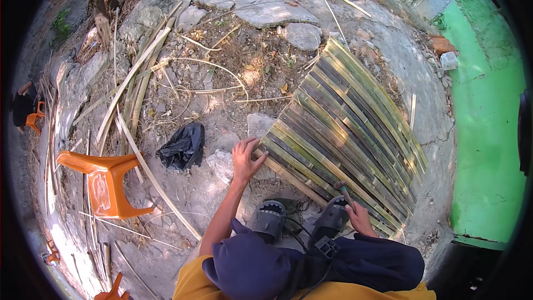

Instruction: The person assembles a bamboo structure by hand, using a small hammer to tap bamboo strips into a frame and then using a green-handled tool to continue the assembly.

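A panel of split bamboo slats (pixel 344 128), green, brown and dark, lies fanned out on the ground in front of me and to the right. My left hand (pixel 245 159) is at the panel's near left corner, with thumb and fingers around the end of a bamboo slat (pixel 286 173). My right hand (pixel 360 218) is closed around the handle of a hammer (pixel 341 188) near the panel's near edge. The hammer's head is over the slats beside my right shoe (pixel 330 219). My left shoe (pixel 268 219) stands just short of the panel.
An orange plastic chair (pixel 105 186) lies tipped over on the left. Nearby are a crumpled black plastic bag (pixel 183 145) and long bamboo strips (pixel 136 89). Rocks (pixel 258 8) lie at the far side. A green wall (pixel 483 128) stands on the right. A person (pixel 23 105) is at the far left.
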Available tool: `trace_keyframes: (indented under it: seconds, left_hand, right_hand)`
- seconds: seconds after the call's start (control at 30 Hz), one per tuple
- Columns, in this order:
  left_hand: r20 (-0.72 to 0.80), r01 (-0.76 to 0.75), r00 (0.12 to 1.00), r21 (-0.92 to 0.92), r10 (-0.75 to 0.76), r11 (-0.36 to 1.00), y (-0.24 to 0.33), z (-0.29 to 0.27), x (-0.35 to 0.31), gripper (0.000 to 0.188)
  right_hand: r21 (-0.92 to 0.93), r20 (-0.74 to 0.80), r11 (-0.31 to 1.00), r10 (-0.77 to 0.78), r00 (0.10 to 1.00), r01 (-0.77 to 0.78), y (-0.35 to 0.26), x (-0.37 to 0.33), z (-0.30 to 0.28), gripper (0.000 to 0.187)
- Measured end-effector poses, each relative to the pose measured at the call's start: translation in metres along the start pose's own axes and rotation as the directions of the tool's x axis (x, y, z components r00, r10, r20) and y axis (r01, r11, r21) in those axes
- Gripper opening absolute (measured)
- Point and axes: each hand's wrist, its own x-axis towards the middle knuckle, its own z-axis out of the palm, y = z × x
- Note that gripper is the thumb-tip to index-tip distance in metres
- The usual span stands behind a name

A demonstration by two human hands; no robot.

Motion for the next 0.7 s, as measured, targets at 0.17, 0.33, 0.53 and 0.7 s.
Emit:
trace_keyframes:
  seconds: [0.17, 0.33, 0.53, 0.7]
  left_hand:
    - [0.004, 0.005, 1.000, 0.010, -0.005, 1.000, 0.006, -0.003, 0.003, 0.052]
    - [0.005, -0.067, 0.998, 0.007, 0.067, 0.998, 0.001, -0.008, -0.004, 0.042]
    - [0.040, -0.208, 0.978, 0.090, 0.205, 0.974, -0.002, -0.007, -0.011, 0.020]
    - [0.129, -0.143, 0.983, 0.091, 0.130, 0.986, 0.006, -0.003, -0.005, 0.023]
  right_hand:
    - [0.008, 0.004, 1.000, 0.003, 1.000, -0.003, -0.001, -0.001, -0.001, 0.040]
    - [0.005, -0.002, 1.000, 0.008, 1.000, -0.008, 0.006, -0.001, 0.000, 0.040]
    - [-0.006, 0.008, 1.000, 0.010, 1.000, -0.010, 0.002, 0.001, 0.000, 0.039]
    - [0.021, -0.003, 1.000, -0.004, 1.000, 0.004, -0.002, -0.001, 0.000, 0.038]
